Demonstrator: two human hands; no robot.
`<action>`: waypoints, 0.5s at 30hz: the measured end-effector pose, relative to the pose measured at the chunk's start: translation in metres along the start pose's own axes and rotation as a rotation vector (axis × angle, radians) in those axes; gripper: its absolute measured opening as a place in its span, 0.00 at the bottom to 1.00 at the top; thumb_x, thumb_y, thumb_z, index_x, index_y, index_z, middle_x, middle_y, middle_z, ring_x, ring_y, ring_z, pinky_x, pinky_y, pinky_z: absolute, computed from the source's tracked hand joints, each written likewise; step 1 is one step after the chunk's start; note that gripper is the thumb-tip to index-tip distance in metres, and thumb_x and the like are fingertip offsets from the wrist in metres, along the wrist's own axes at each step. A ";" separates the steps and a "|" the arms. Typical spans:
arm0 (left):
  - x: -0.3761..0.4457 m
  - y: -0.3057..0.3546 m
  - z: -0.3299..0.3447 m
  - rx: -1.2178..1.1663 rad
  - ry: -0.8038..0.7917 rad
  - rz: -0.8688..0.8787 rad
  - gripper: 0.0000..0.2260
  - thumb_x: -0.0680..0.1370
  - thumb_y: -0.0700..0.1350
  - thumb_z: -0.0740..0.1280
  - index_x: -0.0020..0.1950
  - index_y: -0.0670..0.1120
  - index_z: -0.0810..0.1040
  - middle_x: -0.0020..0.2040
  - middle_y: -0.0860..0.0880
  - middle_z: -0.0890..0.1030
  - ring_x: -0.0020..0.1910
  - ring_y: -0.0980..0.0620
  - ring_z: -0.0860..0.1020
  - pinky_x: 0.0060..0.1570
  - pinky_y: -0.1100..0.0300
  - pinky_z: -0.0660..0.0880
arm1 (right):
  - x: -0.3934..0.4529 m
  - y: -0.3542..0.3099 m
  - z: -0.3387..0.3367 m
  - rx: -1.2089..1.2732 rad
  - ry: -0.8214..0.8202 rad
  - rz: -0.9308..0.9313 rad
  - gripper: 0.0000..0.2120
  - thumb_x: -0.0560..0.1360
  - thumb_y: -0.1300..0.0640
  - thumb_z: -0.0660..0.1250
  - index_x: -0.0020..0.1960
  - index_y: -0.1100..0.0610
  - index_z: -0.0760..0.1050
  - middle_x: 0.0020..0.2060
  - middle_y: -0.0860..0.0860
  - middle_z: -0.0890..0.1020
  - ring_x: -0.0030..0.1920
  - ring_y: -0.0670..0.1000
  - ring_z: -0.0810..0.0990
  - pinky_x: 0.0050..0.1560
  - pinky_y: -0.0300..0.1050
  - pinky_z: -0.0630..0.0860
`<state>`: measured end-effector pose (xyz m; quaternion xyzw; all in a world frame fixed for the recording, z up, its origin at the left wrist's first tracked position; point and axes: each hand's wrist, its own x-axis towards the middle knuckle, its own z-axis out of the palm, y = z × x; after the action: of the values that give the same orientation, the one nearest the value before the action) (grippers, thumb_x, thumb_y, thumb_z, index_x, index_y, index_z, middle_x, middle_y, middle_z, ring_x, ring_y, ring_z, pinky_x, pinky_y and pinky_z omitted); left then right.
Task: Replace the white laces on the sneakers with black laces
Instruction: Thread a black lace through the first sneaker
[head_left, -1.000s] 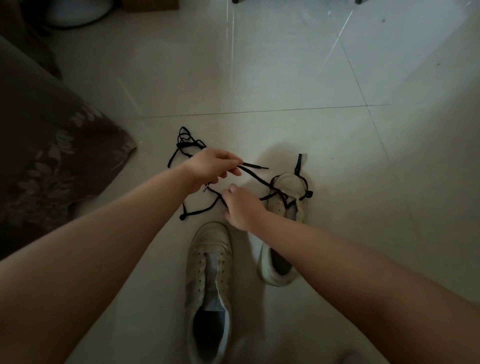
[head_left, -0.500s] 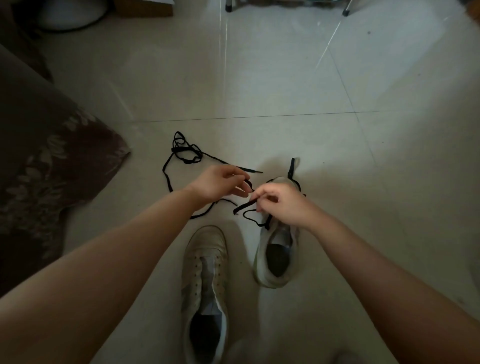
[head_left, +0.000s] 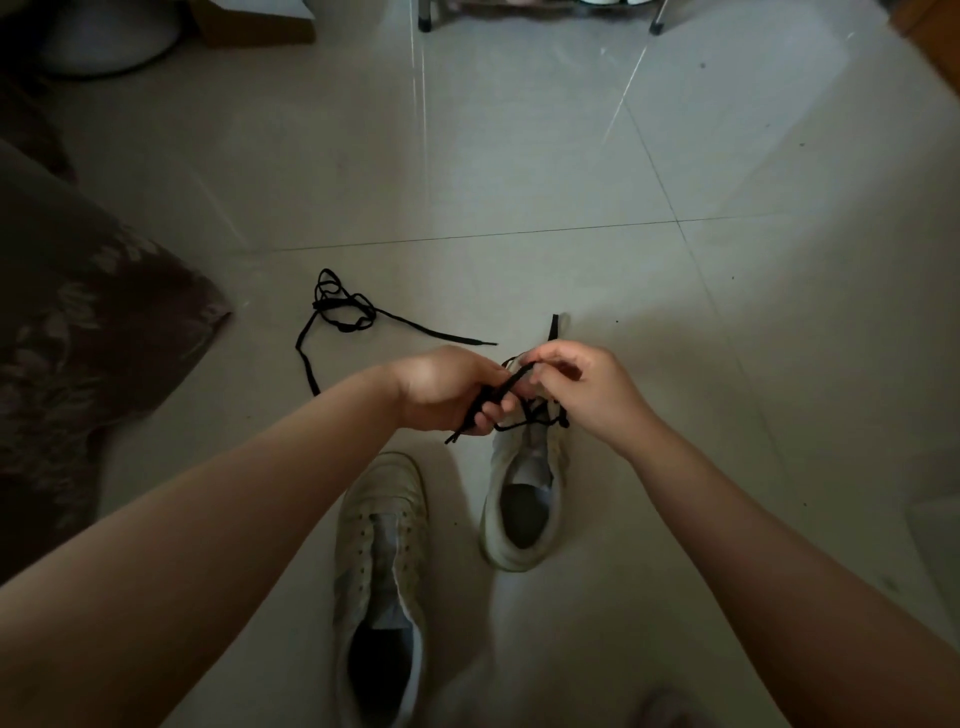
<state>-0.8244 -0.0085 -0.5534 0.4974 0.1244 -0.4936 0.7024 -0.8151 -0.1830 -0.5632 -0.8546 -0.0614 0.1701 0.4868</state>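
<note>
Two white sneakers stand on the tiled floor. The left sneaker (head_left: 382, 561) has no lace, its eyelets bare. The right sneaker (head_left: 524, 499) carries a black lace (head_left: 524, 415) threaded through its front eyelets. My left hand (head_left: 447, 387) grips the free ends of that lace in curled fingers. My right hand (head_left: 582, 387) pinches the same lace just above the shoe's toe, which it hides. A second black lace (head_left: 340, 312) lies loose and tangled on the floor, beyond my left hand.
A dark floral cushion (head_left: 88, 332) fills the left side. At the far edge stand a white round base (head_left: 104, 41), a cardboard box (head_left: 260, 23) and metal rack legs (head_left: 423, 15). A wooden edge shows at the top right.
Both hands have drawn together over the right sneaker's toe. My right hand came off the floor lace and took the threaded lace. The loose lace now lies alone on the floor.
</note>
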 end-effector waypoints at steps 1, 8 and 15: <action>0.001 0.000 0.003 0.000 -0.007 -0.011 0.14 0.82 0.41 0.48 0.51 0.41 0.73 0.30 0.52 0.68 0.25 0.58 0.62 0.24 0.69 0.61 | 0.001 0.002 0.001 -0.014 0.000 -0.015 0.16 0.75 0.64 0.64 0.41 0.43 0.78 0.35 0.42 0.82 0.41 0.46 0.81 0.50 0.46 0.78; 0.006 0.003 0.018 -0.140 0.010 -0.051 0.13 0.83 0.41 0.49 0.43 0.44 0.70 0.25 0.54 0.60 0.20 0.60 0.59 0.19 0.71 0.53 | 0.004 0.007 -0.004 -0.154 0.098 -0.053 0.10 0.74 0.62 0.65 0.51 0.53 0.81 0.42 0.46 0.80 0.45 0.47 0.80 0.51 0.42 0.76; 0.027 0.009 0.031 -0.256 0.455 0.143 0.13 0.82 0.38 0.50 0.43 0.43 0.71 0.35 0.48 0.74 0.34 0.54 0.73 0.34 0.64 0.72 | -0.030 -0.007 0.005 -0.075 0.228 -0.166 0.09 0.76 0.53 0.67 0.40 0.57 0.77 0.30 0.51 0.79 0.31 0.49 0.76 0.34 0.42 0.72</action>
<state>-0.8141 -0.0491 -0.5515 0.5104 0.3051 -0.2985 0.7465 -0.8445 -0.1831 -0.5528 -0.8779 -0.0823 0.0287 0.4709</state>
